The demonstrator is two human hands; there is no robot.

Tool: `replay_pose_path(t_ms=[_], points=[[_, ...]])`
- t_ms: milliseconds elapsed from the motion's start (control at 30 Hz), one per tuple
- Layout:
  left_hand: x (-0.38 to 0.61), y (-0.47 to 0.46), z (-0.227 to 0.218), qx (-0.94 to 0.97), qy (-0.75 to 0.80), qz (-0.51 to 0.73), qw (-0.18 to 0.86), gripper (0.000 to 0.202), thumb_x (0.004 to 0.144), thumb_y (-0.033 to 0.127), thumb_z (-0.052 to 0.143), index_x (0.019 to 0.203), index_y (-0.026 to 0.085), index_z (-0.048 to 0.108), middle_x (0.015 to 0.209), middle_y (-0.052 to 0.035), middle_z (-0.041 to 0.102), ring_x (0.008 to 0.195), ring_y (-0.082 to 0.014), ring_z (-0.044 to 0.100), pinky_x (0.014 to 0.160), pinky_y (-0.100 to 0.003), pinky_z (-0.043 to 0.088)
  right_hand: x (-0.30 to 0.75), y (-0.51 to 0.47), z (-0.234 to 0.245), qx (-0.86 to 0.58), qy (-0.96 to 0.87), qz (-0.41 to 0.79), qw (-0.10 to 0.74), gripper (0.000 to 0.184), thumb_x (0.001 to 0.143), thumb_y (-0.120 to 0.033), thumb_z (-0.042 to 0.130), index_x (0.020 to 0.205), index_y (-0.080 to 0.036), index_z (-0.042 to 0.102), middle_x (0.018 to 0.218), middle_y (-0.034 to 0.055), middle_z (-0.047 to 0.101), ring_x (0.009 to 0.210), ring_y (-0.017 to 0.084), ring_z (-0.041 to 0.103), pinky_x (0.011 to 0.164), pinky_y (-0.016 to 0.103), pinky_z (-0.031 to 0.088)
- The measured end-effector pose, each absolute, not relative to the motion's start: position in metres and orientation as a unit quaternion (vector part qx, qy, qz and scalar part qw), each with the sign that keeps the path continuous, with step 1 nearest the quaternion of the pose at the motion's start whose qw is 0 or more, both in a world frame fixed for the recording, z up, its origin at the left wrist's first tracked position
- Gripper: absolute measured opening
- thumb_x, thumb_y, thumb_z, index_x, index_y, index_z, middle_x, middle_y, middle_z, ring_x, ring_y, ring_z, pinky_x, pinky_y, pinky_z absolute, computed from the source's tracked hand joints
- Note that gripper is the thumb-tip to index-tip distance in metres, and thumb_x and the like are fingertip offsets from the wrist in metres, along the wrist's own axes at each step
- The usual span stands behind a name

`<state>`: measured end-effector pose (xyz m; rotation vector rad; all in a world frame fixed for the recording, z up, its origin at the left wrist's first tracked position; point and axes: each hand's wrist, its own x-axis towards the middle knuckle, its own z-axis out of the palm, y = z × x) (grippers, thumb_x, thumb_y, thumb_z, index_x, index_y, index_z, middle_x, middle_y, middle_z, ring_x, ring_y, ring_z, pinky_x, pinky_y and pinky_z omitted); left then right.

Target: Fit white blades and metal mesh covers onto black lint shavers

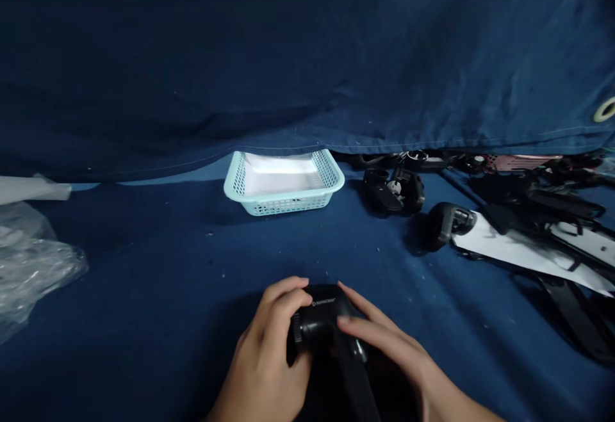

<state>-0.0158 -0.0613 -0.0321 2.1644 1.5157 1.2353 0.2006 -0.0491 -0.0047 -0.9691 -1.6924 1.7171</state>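
Note:
Both of my hands are wrapped round a black cylinder-shaped device [321,321] with small white lettering on top, low in the middle of the blue cloth. My left hand [269,351] curls over its left end, fingers bent across the top. My right hand [389,345] grips its right side, fingers pressed on the top and front. A black strap or handle [358,387] runs down from the device toward me.
A pale green plastic basket [331,182] lined with white paper stands further back. Black gadgets [394,191] [449,222], white sheets [523,249] and black straps [576,319] lie at the right. Crumpled clear plastic [33,265] sits at the left. Blue fabric [307,57] hangs behind.

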Motion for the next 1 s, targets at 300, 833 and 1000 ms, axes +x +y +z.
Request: replay_pose_path(t_ms=[300,833,1000], points=[[-0.014,-0.069,-0.027,0.776,0.469,0.407,0.108,0.054,0.082,-0.003,0.048,0.129,0.024,0.046,0.134,-0.0077,0.050,0.123,-0.0214,0.053,0.103,-0.042,0.051,0.209,-0.056,-0.005,-0.283,-0.465,0.773,0.325,0.079,0.083,-0.031,0.072,0.149,-0.041,0.029,0.152,0.0063,0.038,0.118,0.028,0.060,0.101,0.050,0.044],[-0.033,-0.057,-0.012,0.852,0.349,0.390,-0.008,0.045,0.085,-0.007,0.052,0.123,0.017,0.055,0.130,-0.0096,0.054,0.119,-0.0216,0.054,0.100,-0.041,0.051,0.207,-0.045,-0.010,-0.234,-0.467,0.794,0.310,0.077,0.072,-0.016,0.077,0.138,-0.042,0.047,0.141,0.0022,0.052,0.112,0.027,0.063,0.105,0.053,0.035],[-0.038,-0.056,-0.013,0.872,0.318,0.372,-0.017,0.045,0.084,-0.008,0.054,0.122,0.017,0.053,0.133,-0.0091,0.049,0.121,-0.0219,0.052,0.104,-0.043,0.046,0.210,-0.046,-0.006,-0.230,-0.469,0.797,0.304,0.074,0.076,-0.014,0.071,0.141,-0.042,0.046,0.123,0.0017,0.067,0.111,0.026,0.064,0.105,0.051,0.037]])
